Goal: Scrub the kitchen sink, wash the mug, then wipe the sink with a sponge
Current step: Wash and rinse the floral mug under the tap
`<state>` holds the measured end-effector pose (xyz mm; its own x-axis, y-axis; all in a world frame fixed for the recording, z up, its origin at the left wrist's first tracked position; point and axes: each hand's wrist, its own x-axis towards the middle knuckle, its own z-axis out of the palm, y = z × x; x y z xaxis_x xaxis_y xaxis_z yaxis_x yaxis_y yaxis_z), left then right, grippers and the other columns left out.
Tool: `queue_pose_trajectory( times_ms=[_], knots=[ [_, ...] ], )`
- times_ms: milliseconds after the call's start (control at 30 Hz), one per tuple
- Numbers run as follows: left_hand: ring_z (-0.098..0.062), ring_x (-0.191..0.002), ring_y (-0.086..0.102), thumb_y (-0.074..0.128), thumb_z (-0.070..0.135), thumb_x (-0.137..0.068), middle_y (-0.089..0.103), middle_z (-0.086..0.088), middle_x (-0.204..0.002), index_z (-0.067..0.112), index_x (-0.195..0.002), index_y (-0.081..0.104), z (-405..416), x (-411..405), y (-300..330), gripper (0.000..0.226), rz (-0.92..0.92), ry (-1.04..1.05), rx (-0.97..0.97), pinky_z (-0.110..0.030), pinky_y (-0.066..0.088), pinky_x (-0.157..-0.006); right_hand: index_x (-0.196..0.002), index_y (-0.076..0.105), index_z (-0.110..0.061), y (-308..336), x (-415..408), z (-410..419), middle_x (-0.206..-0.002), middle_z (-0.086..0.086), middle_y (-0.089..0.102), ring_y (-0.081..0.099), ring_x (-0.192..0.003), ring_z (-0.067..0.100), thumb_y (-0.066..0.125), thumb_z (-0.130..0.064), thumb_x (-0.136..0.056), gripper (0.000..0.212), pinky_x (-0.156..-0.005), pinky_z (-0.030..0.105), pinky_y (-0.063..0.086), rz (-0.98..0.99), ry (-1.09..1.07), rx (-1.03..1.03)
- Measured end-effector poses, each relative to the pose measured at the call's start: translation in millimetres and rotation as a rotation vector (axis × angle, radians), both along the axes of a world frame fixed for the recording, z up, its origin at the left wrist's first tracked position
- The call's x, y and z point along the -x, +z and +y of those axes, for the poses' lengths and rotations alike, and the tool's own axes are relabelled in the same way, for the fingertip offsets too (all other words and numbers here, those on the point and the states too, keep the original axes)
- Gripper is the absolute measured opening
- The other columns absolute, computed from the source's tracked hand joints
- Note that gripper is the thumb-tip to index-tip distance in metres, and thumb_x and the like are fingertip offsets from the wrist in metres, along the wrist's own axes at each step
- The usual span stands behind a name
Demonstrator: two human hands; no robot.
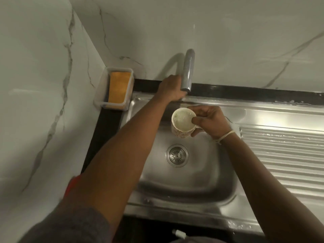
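Note:
A cream mug point(181, 124) with a patterned side is held over the steel sink point(184, 179), its inside foamy. My right hand point(210, 121) grips it by the rim and handle, thumb inside the rim. My left hand point(171, 89) reaches to the base of the grey tap point(187, 71) at the back edge and is closed around something there; the tap handle itself is hidden by the hand. No water stream is visible. An orange sponge point(118, 89) lies in a clear plastic box point(105, 102) at the back left corner.
The drain strainer point(177, 154) sits in the middle of the basin. A ribbed steel draining board point(284, 155) extends to the right. Marble-look walls point(43, 85) close in at the left and back. A black counter strip point(105, 130) runs left of the sink.

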<state>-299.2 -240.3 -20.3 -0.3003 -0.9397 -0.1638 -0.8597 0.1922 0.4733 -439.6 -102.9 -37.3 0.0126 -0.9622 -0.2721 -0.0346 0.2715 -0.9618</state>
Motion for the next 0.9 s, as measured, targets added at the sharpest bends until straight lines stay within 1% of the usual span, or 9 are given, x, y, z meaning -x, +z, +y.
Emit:
queue_pose_trajectory(
  times_ms=[67,167,300,400,533,600,700,800,900],
  knots=[
    [-0.029,-0.104,0.063,0.064,0.040,-0.086,0.066,-0.008,-0.111,0.014,-0.108,0.065,19,0,1,0.034,-0.045,0.026,0.013,-0.038,0.052,-0.088,-0.112,0.068,0.003,6,13,16,-0.095,0.012,0.076,0.073,-0.077,0.035,0.060,0.020,-0.081,0.036,-0.047,0.045,0.059,0.010,0.025,0.007],
    [-0.021,-0.083,0.067,0.066,0.041,-0.079,0.070,0.002,-0.083,0.018,-0.077,0.066,65,0,-11,0.024,-0.043,0.116,0.008,-0.028,0.050,-0.070,-0.113,0.067,-0.005,19,38,46,-0.089,0.007,0.075,0.073,-0.067,0.025,0.058,0.022,-0.082,0.042,-0.045,0.039,0.058,0.055,0.073,0.001],
    [-0.019,-0.069,0.063,0.065,0.040,-0.080,0.059,0.006,-0.062,0.020,-0.061,0.055,167,14,-55,0.030,0.057,0.194,-0.140,-0.029,0.047,-0.063,-0.111,0.071,-0.010,35,83,87,-0.095,0.011,0.074,0.072,-0.059,0.020,0.066,0.012,-0.082,0.036,-0.045,0.036,0.059,0.341,0.293,0.063],
    [-0.020,-0.066,0.060,0.064,0.039,-0.082,0.052,0.010,-0.056,0.020,-0.055,0.049,243,34,-78,0.036,0.072,0.154,-0.171,-0.028,0.044,-0.059,-0.101,0.074,-0.021,41,119,123,-0.091,0.003,0.075,0.072,-0.059,0.020,0.070,0.007,-0.080,0.035,-0.057,0.041,0.061,0.552,0.411,0.075],
    [-0.023,-0.082,0.062,0.061,0.039,-0.087,0.066,-0.003,-0.085,0.015,-0.083,0.061,325,87,-93,0.024,0.153,-0.008,-0.183,-0.033,0.048,-0.066,-0.100,0.079,-0.022,40,158,162,-0.086,-0.008,0.076,0.073,-0.066,0.019,0.073,0.003,-0.076,0.035,-0.066,0.047,0.062,0.722,0.537,0.036],
    [-0.021,-0.093,0.059,0.057,0.045,-0.088,0.061,-0.005,-0.103,0.015,-0.103,0.060,358,119,-97,0.034,0.156,-0.048,-0.173,-0.034,0.048,-0.070,-0.100,0.079,-0.026,39,175,180,-0.087,-0.016,0.074,0.074,-0.069,0.024,0.074,-0.001,-0.074,0.036,-0.070,0.049,0.061,0.784,0.577,-0.008],
    [-0.029,-0.116,0.050,0.062,0.042,-0.085,0.047,-0.013,-0.129,0.014,-0.131,0.045,395,154,-105,0.056,0.089,-0.046,-0.095,-0.041,0.050,-0.091,-0.105,0.077,-0.027,41,185,197,-0.102,-0.004,0.074,0.074,-0.066,0.025,0.073,-0.007,-0.076,0.034,-0.068,0.046,0.062,0.916,0.648,-0.070],
    [-0.033,-0.140,0.028,0.063,0.038,-0.087,0.025,-0.018,-0.152,0.011,-0.148,0.023,412,160,-105,0.078,-0.009,-0.065,-0.036,-0.050,0.030,-0.113,-0.116,0.072,-0.021,42,180,205,-0.113,0.004,0.070,0.072,-0.055,0.022,0.070,-0.010,-0.082,0.035,-0.060,0.041,0.061,1.038,0.727,-0.131],
    [-0.031,-0.145,0.019,0.058,0.036,-0.091,0.018,-0.016,-0.158,0.011,-0.153,0.012,412,147,-106,0.080,-0.048,-0.051,-0.113,-0.051,0.019,-0.118,-0.121,0.069,-0.021,39,157,207,-0.118,0.005,0.068,0.070,-0.049,0.018,0.069,-0.014,-0.084,0.037,-0.057,0.033,0.060,1.147,0.779,-0.144]
  ],
)
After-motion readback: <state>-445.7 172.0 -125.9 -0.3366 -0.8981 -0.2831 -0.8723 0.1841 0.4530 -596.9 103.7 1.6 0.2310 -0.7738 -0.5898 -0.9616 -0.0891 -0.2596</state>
